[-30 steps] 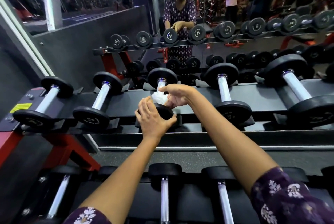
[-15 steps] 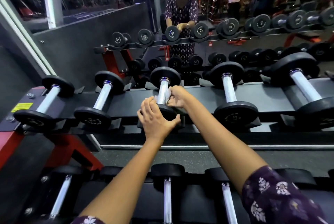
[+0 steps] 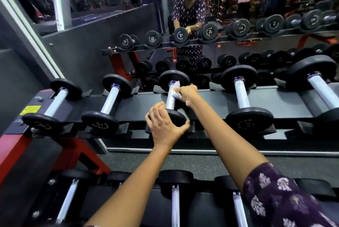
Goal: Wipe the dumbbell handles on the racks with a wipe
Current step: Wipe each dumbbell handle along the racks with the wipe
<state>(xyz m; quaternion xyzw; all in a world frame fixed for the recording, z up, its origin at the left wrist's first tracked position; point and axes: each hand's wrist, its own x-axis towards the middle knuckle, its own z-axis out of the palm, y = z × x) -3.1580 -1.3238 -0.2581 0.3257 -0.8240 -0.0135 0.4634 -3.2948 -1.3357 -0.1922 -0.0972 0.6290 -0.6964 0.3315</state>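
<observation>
A white wipe [image 3: 176,92] is pinched in the right hand [image 3: 187,94] and pressed against the far end of a chrome dumbbell handle [image 3: 171,98], just below the far black weight plate [image 3: 173,80]. The fingers of that hand are curled around the wipe. The near plate [image 3: 177,117] of the same dumbbell is gripped by the left hand [image 3: 164,126] — fingers over its top left edge, thumb hooked under its right side. The two hands are kept apart, one at each end of the handle.

This dumbbell is seated in the third cradle from the left on the upper rack shelf [image 3: 205,100], a dark tray carried on a red frame [image 3: 16,146]. Two smaller dumbbells [image 3: 108,103] are seen to its left and two larger ones [image 3: 242,96] to its right, all lying with handles pointing away from the camera. A yellow label [image 3: 30,110] is fixed to the left end of the shelf.

A lower shelf [image 3: 201,206] is seen at the bottom of the view, holding more dumbbells with chrome handles. A purple floral sleeve [image 3: 275,197] is worn on the right arm.

Behind the rack a mirror [image 3: 238,47] is mounted — the rack, the dumbbells and the person in a white headset are reflected in it.
</observation>
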